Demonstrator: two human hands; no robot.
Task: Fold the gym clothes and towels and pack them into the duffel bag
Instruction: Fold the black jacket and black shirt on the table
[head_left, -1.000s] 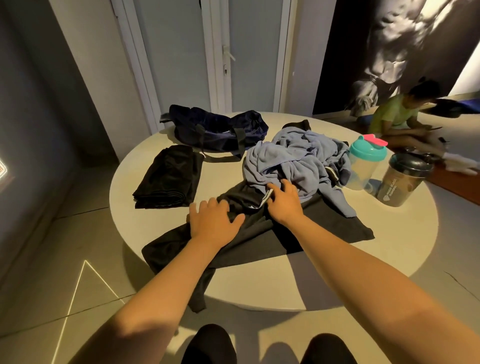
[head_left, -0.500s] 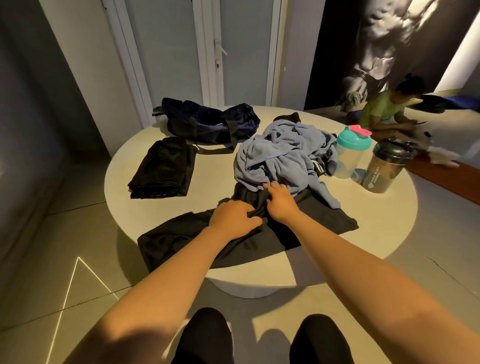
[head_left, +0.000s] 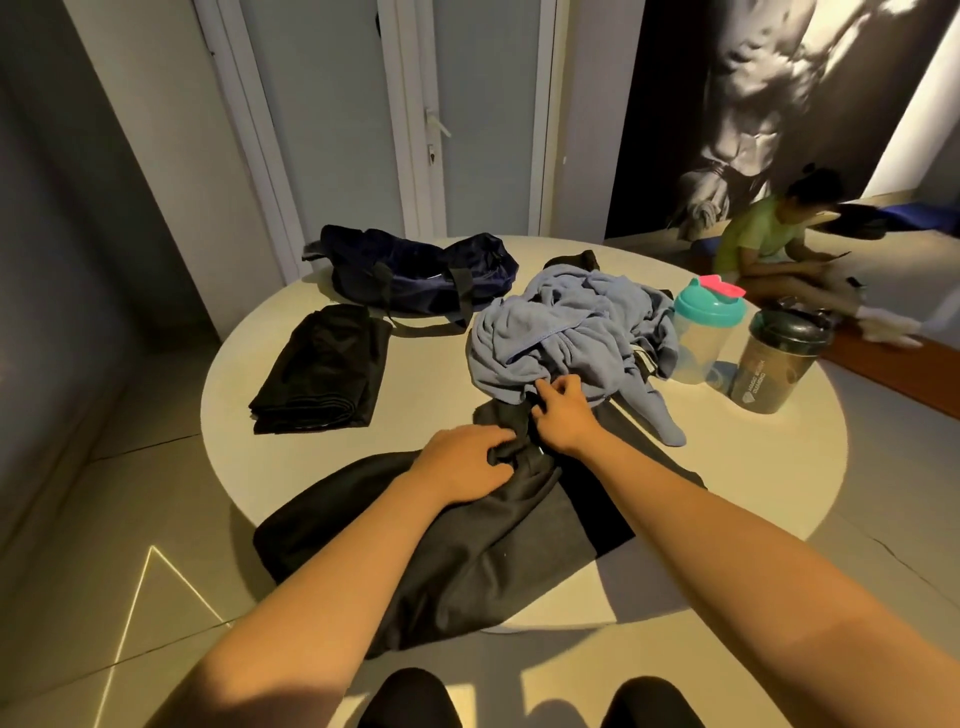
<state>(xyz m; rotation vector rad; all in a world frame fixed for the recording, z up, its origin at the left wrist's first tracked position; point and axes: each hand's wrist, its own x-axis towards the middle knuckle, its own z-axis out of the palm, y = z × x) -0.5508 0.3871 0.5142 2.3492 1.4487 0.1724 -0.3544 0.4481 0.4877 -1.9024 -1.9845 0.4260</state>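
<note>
My left hand (head_left: 462, 462) grips a bunch of the black garment (head_left: 467, 551) at centre frame; my right hand (head_left: 563, 415) pinches it beside the blue towel heap (head_left: 566, 332) crowding behind; duffel bag (head_left: 421, 273) upper left of centre; teal-lidded shaker (head_left: 704, 332) at right.

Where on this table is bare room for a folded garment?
Bare: between the folded black garment and the crumpled light-blue towel heap; also in front of the dark shaker bottle. Crowded: the middle, around the spread black garment.
</note>
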